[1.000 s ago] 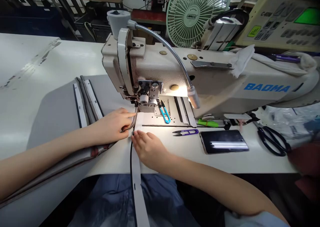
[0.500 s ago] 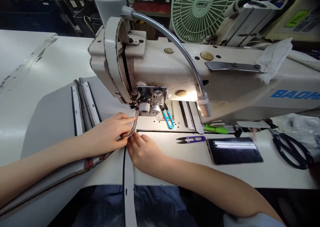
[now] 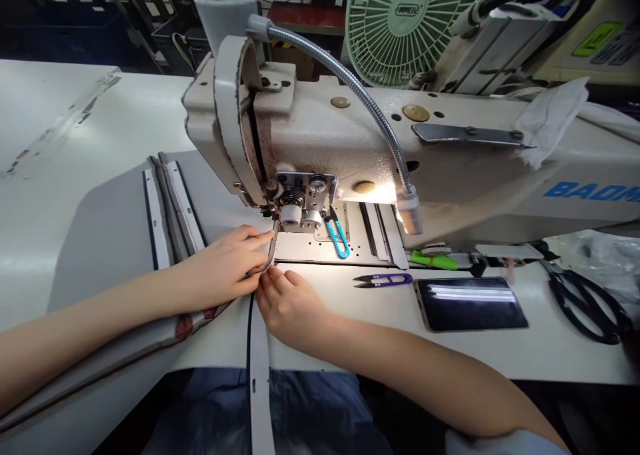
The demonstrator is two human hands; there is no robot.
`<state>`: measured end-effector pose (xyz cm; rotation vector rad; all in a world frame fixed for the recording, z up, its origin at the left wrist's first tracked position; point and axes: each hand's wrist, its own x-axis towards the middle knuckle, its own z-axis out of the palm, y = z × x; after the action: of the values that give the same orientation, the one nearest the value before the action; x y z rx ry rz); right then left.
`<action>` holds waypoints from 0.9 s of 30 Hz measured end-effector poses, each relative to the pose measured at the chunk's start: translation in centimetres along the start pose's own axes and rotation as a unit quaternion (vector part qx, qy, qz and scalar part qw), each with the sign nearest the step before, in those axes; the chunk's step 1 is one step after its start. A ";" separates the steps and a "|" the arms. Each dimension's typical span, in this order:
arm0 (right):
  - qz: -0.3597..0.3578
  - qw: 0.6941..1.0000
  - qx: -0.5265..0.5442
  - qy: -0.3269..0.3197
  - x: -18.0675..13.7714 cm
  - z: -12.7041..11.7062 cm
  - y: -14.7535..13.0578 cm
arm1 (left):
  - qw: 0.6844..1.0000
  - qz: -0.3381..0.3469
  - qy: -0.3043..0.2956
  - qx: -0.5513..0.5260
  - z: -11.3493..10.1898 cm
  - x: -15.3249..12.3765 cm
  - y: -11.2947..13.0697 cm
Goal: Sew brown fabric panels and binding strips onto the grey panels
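Note:
My left hand [image 3: 227,265] is on a grey fabric panel [image 3: 115,221], its index finger stretched along the panel's piped edge close under the sewing machine head [image 3: 293,208]. The thumb and other fingers grip that curved edge. Just to the right, my right hand [image 3: 290,305] pinches the top of a long white strip [image 3: 260,381] with a black edge, where it meets the fabric. The strip hangs over the table's front edge toward my lap. The fingertips of my right hand are partly hidden. Two more white strips [image 3: 184,201] show along a folded seam of the panel.
Blue thread snips [image 3: 341,238] lie on the machine bed, purple snips [image 3: 390,279] on the table. Farther right are a phone [image 3: 470,303], a green-handled tool [image 3: 434,260] and black scissors [image 3: 587,305]. A lamp on a bendy neck [image 3: 410,211] lights the bed. A green fan [image 3: 405,25] stands behind.
The whole view has shifted slightly. Both hands keep nearly the same place and grip; the left fingers sit slightly closer together along the edge.

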<state>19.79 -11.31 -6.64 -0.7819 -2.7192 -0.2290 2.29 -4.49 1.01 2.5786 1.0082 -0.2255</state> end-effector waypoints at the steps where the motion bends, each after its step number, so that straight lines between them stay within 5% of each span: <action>1: 0.006 1.000 0.003 -0.005 0.0 -0.1 0.0 | 1.000 -0.001 -0.003 -0.001 -0.1 0.1 0.0; 13: 0.042 0.999 -0.013 0.030 0.4 -0.6 0.4 | 1.000 0.004 0.006 0.022 -0.3 0.9 0.1; 27: 0.057 0.998 -0.011 -0.038 0.6 -0.2 1.0 | 0.999 0.013 0.019 0.024 -0.5 2.2 -0.6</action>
<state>19.93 -10.22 -6.23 -0.9664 -2.7364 -0.2077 3.50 -2.54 0.76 2.6464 0.9923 -0.1966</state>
